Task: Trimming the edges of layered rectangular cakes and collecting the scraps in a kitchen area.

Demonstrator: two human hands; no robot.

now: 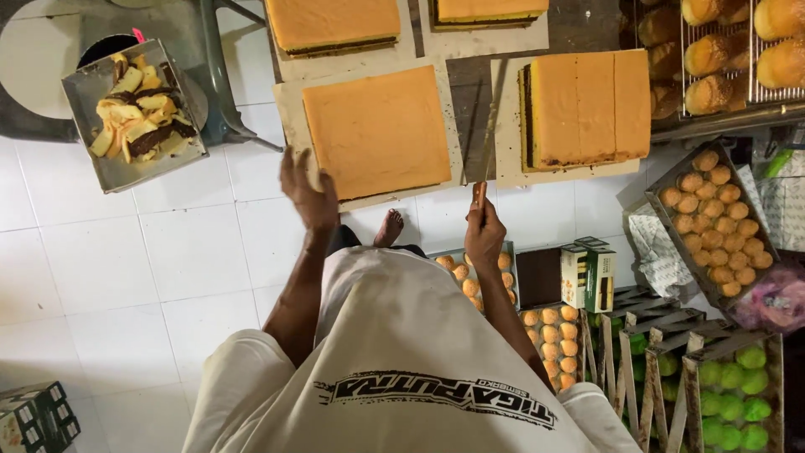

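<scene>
**Two hands at the near edge of the cake table**

The left hand (pixel 306 189) is raised with the fingers spread and loose, and it holds nothing. It is at the near left corner of the pale board (pixel 289 105) that carries the square orange sponge cake (pixel 379 130); if it touches the board, I cannot tell. The right hand (pixel 484 231) is closed around the brown handle of a long thin-bladed knife (pixel 489 126). The blade points away from the person and lies in the narrow dark gap between this board and the next one to the right.

On the right board stands a layered orange cake with a dark band (pixel 587 105), already cut in strips. Both cakes reach almost to the near edge of the table, so little free surface is left there. Two more orange cakes at the far edge are cut off by the frame.

To the left, the white tiled floor (pixel 126 260) is open. A metal tray with cake trimmings (pixel 134 113) sits over a dark bin there. To the right, the floor is crowded with trays of small round orange buns (pixel 717 218) and crates of green buns (pixel 738 394). The person's body hides part of the trays below the table.
</scene>
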